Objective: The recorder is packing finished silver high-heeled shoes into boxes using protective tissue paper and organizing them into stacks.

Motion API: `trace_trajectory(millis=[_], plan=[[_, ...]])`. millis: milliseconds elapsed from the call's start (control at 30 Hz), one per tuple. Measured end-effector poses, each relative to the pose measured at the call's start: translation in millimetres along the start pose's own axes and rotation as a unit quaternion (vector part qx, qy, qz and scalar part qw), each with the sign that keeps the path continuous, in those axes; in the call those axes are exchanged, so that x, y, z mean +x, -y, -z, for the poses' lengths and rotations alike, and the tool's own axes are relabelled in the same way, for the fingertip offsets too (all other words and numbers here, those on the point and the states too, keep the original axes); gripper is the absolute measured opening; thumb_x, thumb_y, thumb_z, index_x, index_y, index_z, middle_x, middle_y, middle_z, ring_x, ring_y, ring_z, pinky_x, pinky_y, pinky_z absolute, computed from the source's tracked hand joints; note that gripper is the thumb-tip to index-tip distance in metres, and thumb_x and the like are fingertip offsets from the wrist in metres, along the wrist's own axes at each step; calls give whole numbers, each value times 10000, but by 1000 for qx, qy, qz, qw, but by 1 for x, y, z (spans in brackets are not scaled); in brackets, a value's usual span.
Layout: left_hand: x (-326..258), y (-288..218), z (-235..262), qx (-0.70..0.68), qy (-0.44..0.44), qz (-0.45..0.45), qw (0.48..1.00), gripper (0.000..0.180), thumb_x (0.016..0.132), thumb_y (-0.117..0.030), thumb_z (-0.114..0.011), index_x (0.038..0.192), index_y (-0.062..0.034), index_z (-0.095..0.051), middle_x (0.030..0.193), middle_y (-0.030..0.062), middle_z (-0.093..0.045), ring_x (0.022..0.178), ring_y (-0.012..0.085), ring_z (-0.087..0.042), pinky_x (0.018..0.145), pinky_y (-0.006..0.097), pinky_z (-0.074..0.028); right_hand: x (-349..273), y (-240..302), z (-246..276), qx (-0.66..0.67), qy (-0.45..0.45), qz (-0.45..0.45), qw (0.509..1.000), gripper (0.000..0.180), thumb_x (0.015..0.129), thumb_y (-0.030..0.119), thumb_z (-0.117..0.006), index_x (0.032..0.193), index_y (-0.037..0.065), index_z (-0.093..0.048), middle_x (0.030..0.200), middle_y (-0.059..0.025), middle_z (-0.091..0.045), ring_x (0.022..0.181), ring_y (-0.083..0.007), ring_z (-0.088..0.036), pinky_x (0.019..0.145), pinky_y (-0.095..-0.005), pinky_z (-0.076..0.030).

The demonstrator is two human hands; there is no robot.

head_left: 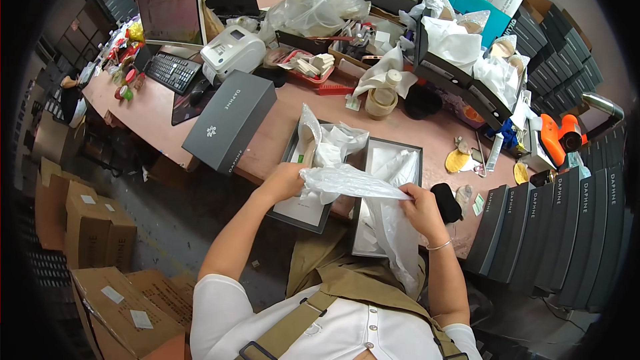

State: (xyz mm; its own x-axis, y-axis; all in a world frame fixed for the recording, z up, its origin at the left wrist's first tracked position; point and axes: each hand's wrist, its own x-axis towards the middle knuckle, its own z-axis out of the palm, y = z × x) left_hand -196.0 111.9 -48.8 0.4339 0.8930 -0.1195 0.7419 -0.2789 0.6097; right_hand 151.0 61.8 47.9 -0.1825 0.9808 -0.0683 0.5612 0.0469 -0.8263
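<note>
Surface: cluttered pink worktable [427, 135].
Open boxes: two [303, 193], [390, 160].
Hands: left hand [285, 181] and right hand [421, 208] each clamped on one clear plastic bag [350, 185].
Nearby: grey lid [230, 120], black box stack [553, 227].

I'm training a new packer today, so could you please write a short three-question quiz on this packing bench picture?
1. True or false: both hands grip the same clear plastic bag.
2. What lies left of the open shoe box on the table: A) a closed grey box lid, B) a kettle, C) a red bucket?
3. What does the right hand wear at the wrist?

Key
1. True: the left hand holds one end, the right hand the other.
2. A, the grey box lid.
3. A thin bracelet.
</note>
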Motion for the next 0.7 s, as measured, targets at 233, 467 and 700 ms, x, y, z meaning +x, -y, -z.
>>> trace_trajectory(millis=[233,467,700], plan=[[33,-17,-32,-611,-198,270,718,354,899,-204,-608,1164,10,-510,999,61,-621,871,135,-605,731,264,-482,-1,-4,15,-29,-17,-56,998,178,857,124,-590,929,-37,-615,668,-166,-582,588,-188,-540,587,-319,-450],[39,19,-65,-708,-215,237,630,519,809,-37,-670,1249,37,-405,1004,128,-592,848,186,-624,712,322,-525,4,6,12,-83,-66,29,994,221,882,176,-591,832,-38,-575,670,-229,-526,578,-337,-525,554,-391,-413],[-64,-80,-8,-749,-52,46,659,574,785,-223,-710,1279,-42,-481,993,93,-602,736,187,-601,650,305,-522,-4,13,19,-377,-56,137,914,151,834,83,-542,967,58,-610,739,-136,-551,628,-307,-597,548,-409,-458]])
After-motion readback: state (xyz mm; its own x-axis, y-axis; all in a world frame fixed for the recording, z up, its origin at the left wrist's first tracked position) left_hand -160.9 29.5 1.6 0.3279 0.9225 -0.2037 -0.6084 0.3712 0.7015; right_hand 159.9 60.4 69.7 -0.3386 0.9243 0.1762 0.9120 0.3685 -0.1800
